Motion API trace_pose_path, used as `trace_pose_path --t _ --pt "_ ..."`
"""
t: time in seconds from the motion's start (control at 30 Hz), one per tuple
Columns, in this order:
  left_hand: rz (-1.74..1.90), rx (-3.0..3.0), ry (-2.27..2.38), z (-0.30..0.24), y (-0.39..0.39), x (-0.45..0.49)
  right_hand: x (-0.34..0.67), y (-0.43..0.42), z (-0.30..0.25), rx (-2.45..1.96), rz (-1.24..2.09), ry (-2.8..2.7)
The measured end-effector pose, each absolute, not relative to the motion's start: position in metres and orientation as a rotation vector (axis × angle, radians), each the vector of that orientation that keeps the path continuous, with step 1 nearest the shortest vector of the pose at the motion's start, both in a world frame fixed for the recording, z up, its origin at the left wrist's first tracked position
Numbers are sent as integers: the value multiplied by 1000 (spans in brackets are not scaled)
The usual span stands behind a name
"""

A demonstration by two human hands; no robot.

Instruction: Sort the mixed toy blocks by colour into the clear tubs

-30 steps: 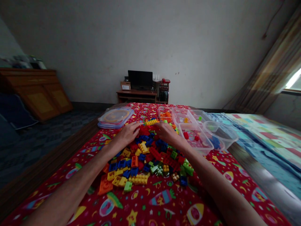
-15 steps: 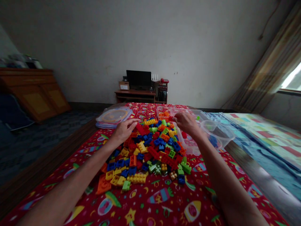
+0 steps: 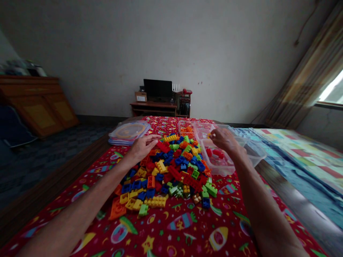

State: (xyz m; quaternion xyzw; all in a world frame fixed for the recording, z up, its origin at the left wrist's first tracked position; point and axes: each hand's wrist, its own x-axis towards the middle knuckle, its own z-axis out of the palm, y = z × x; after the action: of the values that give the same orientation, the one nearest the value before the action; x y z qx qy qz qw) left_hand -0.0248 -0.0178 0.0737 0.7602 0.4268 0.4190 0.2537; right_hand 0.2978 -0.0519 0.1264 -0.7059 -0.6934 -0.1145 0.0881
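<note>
Above the clear plastic bins point(image 3: 221, 170), my right hand point(image 3: 225, 140) pinches a small yellow building brick point(image 3: 209, 135), mostly hidden by the fingers. My left hand point(image 3: 144, 147) is at the far left side of a big heap of mixed building bricks point(image 3: 171, 167). Its thumb and fingers are closed at the end of a red building brick point(image 3: 163, 146). Red, blue, yellow, orange and green bricks make up the heap. Several red pieces point(image 3: 214, 153) lie in the nearer bin, and orange bricks point(image 3: 187, 130) fill part of the bin at the back.
Stacked clear lids point(image 3: 130, 131) lie at the back left of the red patterned tablecloth point(image 3: 177, 239). A round clear tub point(image 3: 255, 153) stands right of the bins, partly behind my right forearm. Beyond the table are a desk with a monitor point(image 3: 158, 89) and a bed point(image 3: 302, 157).
My right hand has moved right, from the back edge of the heap to over the bins, and a bit of yellow now shows at its fingertips. The left hand has barely moved.
</note>
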Motion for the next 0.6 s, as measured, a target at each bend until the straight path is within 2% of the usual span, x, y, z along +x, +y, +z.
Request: trace_pose_path --t 0.2,0.27,0.43,0.6 --pt "1140 1869 1007 80 -26 -15 224 -72 112 -1363 -182 -2264" --pt "1145 1853 947 85 -31 -11 204 -79 106 -1239 -120 -2297" --pt "1102 1934 854 91 -39 -6 193 -86 108 -1264 -8 -2358" --pt "1022 2106 1016 94 -36 -15 218 -80 119 -1384 -56 -2309"
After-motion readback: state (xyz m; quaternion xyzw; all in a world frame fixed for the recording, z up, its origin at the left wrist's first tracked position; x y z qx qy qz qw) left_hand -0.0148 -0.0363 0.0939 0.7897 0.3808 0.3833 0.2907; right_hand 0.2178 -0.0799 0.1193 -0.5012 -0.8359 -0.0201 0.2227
